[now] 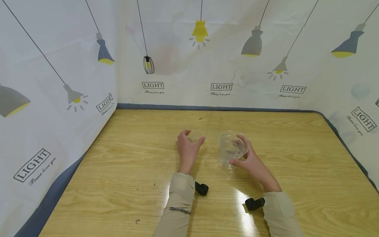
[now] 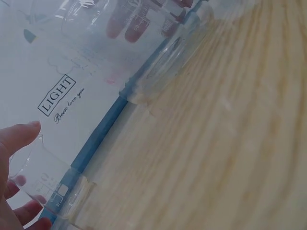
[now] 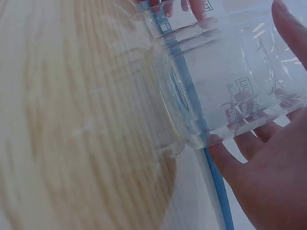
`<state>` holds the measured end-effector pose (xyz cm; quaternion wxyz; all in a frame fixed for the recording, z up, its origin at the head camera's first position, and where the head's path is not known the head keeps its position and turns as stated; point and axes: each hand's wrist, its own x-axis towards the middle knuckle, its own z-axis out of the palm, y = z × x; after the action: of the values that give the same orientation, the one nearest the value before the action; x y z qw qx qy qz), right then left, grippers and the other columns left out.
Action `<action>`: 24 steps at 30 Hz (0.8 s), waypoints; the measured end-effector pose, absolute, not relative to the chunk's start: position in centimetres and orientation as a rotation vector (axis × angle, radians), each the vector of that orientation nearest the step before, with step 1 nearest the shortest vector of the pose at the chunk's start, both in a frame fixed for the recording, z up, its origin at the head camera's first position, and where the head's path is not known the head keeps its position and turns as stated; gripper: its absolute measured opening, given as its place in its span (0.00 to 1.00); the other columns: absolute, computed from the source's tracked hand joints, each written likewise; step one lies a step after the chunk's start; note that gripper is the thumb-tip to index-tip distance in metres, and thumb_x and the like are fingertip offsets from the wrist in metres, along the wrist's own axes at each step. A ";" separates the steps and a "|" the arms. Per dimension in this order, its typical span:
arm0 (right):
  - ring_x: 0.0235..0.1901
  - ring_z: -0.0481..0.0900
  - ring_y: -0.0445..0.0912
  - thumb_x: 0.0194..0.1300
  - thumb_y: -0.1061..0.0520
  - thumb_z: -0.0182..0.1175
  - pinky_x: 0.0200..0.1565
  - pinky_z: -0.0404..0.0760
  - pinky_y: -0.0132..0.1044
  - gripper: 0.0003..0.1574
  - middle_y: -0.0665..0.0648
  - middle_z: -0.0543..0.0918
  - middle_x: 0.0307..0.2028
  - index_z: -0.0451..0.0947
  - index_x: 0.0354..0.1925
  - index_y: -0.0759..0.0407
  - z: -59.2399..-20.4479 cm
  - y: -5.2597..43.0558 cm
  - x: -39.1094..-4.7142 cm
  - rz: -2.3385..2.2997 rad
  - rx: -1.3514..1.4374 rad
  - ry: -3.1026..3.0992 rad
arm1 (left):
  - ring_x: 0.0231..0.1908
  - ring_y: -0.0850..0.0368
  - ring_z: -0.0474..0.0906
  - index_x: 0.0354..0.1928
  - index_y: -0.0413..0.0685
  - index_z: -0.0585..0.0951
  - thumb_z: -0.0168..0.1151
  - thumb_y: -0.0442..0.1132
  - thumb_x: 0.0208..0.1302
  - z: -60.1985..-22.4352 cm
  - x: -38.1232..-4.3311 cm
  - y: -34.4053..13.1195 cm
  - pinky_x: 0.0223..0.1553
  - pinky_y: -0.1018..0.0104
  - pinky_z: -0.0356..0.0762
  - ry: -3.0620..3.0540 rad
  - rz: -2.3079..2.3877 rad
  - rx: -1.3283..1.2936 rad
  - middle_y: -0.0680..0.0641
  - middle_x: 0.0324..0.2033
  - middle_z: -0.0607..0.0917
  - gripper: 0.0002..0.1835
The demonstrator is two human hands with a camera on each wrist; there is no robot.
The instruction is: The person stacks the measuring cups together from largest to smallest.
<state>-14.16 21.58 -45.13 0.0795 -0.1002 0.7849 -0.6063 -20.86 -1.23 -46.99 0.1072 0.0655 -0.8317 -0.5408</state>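
My left hand (image 1: 187, 149) curls its thumb and fingers round a small clear beaker (image 1: 195, 135), left of the table's middle. In the left wrist view the small beaker (image 2: 45, 179) shows faint white print, and its base is close to the wood. To the right, a larger clear beaker (image 1: 224, 158) is gripped at its side by my right hand (image 1: 253, 161). Within its wall a second, smaller glass vessel (image 1: 232, 146) seems to be nested. Through the larger beaker (image 3: 211, 91) in the right wrist view, the fingers of my right hand show. Whether its base touches the table I cannot tell.
The wood-grain table (image 1: 133, 158) runs back to a white curtain (image 1: 177, 65) printed with lamps, edged by a dark blue band (image 1: 207, 108). Black straps (image 1: 202, 188) hang by both sleeves. A narrow gap separates the two beakers.
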 end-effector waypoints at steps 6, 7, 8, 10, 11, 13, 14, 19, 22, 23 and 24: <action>0.62 0.52 0.60 0.54 0.55 0.64 0.54 0.59 0.59 0.58 0.55 0.51 0.66 0.36 0.67 0.37 -45.0 21.5 -14.0 -1.811 -0.300 2.355 | 0.47 0.49 0.61 0.50 0.51 0.67 0.67 0.56 0.46 -46.9 -20.7 -1.3 0.46 0.53 0.62 -2.435 -1.615 0.193 0.44 0.49 0.70 0.32; 0.63 0.52 0.60 0.53 0.55 0.65 0.54 0.59 0.59 0.57 0.55 0.51 0.66 0.36 0.67 0.38 -45.0 21.5 -14.1 -1.815 -0.299 2.354 | 0.47 0.50 0.61 0.50 0.52 0.67 0.67 0.56 0.46 -46.9 -20.7 -1.3 0.46 0.53 0.62 -2.437 -1.618 0.192 0.44 0.49 0.70 0.32; 0.63 0.52 0.60 0.54 0.56 0.64 0.54 0.58 0.59 0.57 0.55 0.51 0.66 0.36 0.67 0.38 -45.0 21.5 -14.0 -1.817 -0.298 2.353 | 0.47 0.50 0.61 0.50 0.52 0.67 0.67 0.56 0.46 -46.9 -20.7 -1.3 0.46 0.53 0.62 -2.438 -1.623 0.190 0.44 0.49 0.70 0.31; 0.63 0.51 0.60 0.54 0.56 0.64 0.55 0.57 0.60 0.57 0.55 0.51 0.66 0.36 0.68 0.38 -44.7 21.4 -13.9 -1.824 -0.294 2.343 | 0.48 0.50 0.60 0.50 0.52 0.67 0.67 0.56 0.46 -46.8 -20.8 -1.4 0.47 0.53 0.61 -2.451 -1.621 0.186 0.44 0.49 0.70 0.31; 0.63 0.51 0.60 0.54 0.57 0.64 0.55 0.57 0.60 0.57 0.55 0.51 0.66 0.36 0.68 0.39 -44.7 21.4 -13.9 -1.826 -0.296 2.342 | 0.49 0.50 0.60 0.50 0.52 0.67 0.67 0.56 0.46 -46.8 -20.8 -1.4 0.47 0.53 0.61 -2.458 -1.620 0.184 0.45 0.49 0.70 0.31; 0.63 0.51 0.60 0.54 0.57 0.64 0.55 0.56 0.60 0.57 0.55 0.51 0.66 0.36 0.67 0.38 -44.7 21.4 -13.9 -1.826 -0.295 2.345 | 0.50 0.50 0.60 0.50 0.52 0.68 0.67 0.56 0.46 -46.8 -20.8 -1.5 0.48 0.53 0.60 -2.470 -1.618 0.178 0.46 0.49 0.70 0.31; 0.63 0.51 0.60 0.54 0.57 0.64 0.55 0.56 0.60 0.57 0.54 0.52 0.66 0.37 0.67 0.37 -44.7 21.4 -14.0 -1.826 -0.294 2.345 | 0.50 0.50 0.60 0.50 0.53 0.68 0.67 0.56 0.46 -46.8 -20.8 -1.5 0.48 0.53 0.59 -2.477 -1.614 0.174 0.47 0.49 0.70 0.31; 0.63 0.51 0.60 0.54 0.56 0.64 0.55 0.57 0.59 0.57 0.54 0.52 0.66 0.37 0.67 0.35 -45.2 21.6 -14.1 -1.824 -0.303 2.355 | 0.50 0.51 0.60 0.51 0.54 0.69 0.65 0.57 0.48 -46.7 -20.8 -1.6 0.48 0.53 0.60 -2.503 -1.609 0.142 0.49 0.48 0.69 0.30; 0.63 0.51 0.60 0.54 0.56 0.64 0.55 0.56 0.60 0.57 0.54 0.52 0.66 0.37 0.67 0.35 -45.0 21.5 -14.0 -1.820 -0.301 2.351 | 0.49 0.51 0.60 0.52 0.53 0.69 0.63 0.57 0.50 -46.7 -20.8 -1.7 0.48 0.53 0.59 -2.510 -1.613 0.115 0.50 0.46 0.69 0.30; 0.63 0.50 0.60 0.54 0.57 0.64 0.55 0.56 0.60 0.57 0.55 0.52 0.66 0.37 0.67 0.36 -44.8 21.4 -14.0 -1.823 -0.299 2.347 | 0.48 0.51 0.61 0.53 0.53 0.69 0.63 0.56 0.50 -46.7 -20.9 -1.7 0.48 0.53 0.59 -2.512 -1.610 0.109 0.50 0.46 0.69 0.30; 0.63 0.50 0.60 0.53 0.57 0.64 0.56 0.55 0.60 0.57 0.55 0.52 0.66 0.37 0.67 0.37 -44.5 21.4 -13.9 -1.826 -0.294 2.341 | 0.48 0.51 0.60 0.53 0.53 0.69 0.63 0.56 0.50 -46.7 -20.9 -1.7 0.48 0.54 0.59 -2.514 -1.613 0.107 0.50 0.45 0.69 0.29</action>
<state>-13.85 21.35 -44.48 0.0790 -0.0984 0.7823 -0.6100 -20.86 -1.68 -46.74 0.0761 0.0357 -0.8387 -0.5381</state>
